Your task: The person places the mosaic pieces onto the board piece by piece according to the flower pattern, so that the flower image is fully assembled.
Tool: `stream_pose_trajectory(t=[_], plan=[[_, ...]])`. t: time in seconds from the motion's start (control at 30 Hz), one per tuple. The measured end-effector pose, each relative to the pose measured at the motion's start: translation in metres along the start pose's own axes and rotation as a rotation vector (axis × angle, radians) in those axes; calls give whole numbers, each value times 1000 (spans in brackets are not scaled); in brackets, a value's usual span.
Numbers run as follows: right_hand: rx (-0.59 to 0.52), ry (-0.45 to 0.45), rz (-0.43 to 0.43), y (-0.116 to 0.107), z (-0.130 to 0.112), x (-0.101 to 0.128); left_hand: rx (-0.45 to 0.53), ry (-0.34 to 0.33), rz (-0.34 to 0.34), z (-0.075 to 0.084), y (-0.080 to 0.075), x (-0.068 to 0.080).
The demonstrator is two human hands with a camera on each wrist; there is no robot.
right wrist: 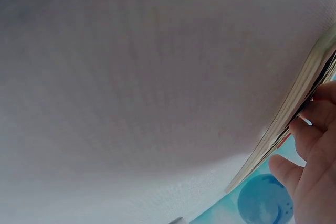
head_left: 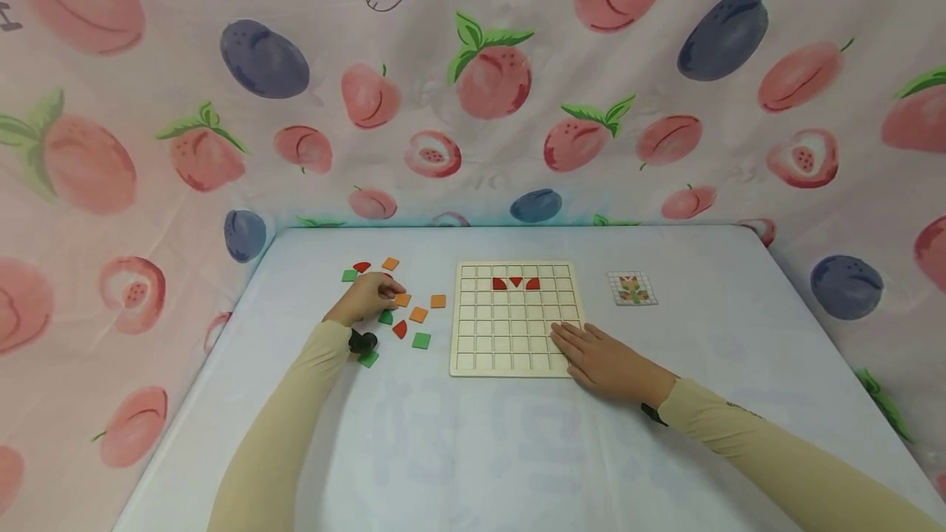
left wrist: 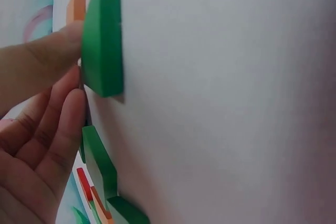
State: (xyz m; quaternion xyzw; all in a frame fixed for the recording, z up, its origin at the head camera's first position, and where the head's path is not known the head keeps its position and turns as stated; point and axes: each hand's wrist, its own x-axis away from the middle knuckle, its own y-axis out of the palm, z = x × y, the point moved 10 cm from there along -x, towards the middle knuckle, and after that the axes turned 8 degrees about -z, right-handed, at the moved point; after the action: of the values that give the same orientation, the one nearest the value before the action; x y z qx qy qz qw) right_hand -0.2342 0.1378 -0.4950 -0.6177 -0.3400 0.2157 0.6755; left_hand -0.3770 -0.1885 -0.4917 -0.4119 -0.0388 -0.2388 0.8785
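Left hand [head_left: 367, 297] fingers curled among loose tiles, pinching a green tile [left wrist: 102, 40]; a slip could scatter its neighbours. Right hand [head_left: 600, 360] flat, fingers straight, steadying the grid board [head_left: 517, 318].

Loose tiles [head_left: 418, 314] lie left of the board [head_left: 517, 351], card [head_left: 631, 288] right.

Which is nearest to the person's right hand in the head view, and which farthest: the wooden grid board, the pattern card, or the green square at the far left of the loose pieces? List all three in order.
1. Wooden grid board: the right hand rests on its near right corner.
2. Pattern card: beyond the hand, right of the board.
3. Green square: far left of the loose pieces, past the board.
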Motion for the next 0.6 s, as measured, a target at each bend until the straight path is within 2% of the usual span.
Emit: stream_pose_trajectory(t=[0.6], plan=[[21, -9, 17, 0, 0, 0, -16, 22, 39, 6, 2, 0]])
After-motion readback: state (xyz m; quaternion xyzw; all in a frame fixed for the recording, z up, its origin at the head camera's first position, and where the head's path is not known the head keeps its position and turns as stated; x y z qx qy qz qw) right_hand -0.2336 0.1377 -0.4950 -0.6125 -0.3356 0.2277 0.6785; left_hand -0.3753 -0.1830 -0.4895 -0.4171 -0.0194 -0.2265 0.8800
